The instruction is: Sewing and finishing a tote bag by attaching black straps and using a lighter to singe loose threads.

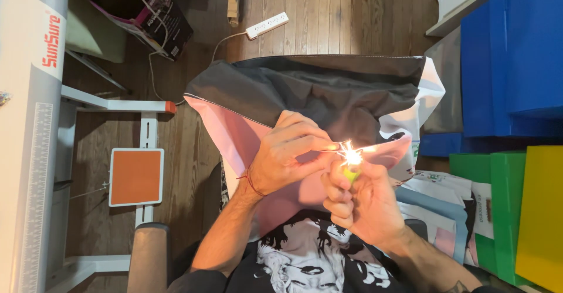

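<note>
My left hand point(290, 152) pinches the edge of a grey and pink fabric piece point(305, 90) that drapes over my lap. My right hand point(358, 202) grips a small green lighter point(352, 173), held upright just below the pinched edge. A bright flame with sparks point(350, 152) burns at the fabric edge between the two hands. A thin red thread circles my left wrist.
A white sewing table point(35, 140) with an orange pedal plate point(136, 176) stands at the left. A white power strip point(267, 25) lies on the wooden floor behind. Blue point(510, 64), green and yellow point(542, 217) folders are stacked at the right, with printed fabric pieces below.
</note>
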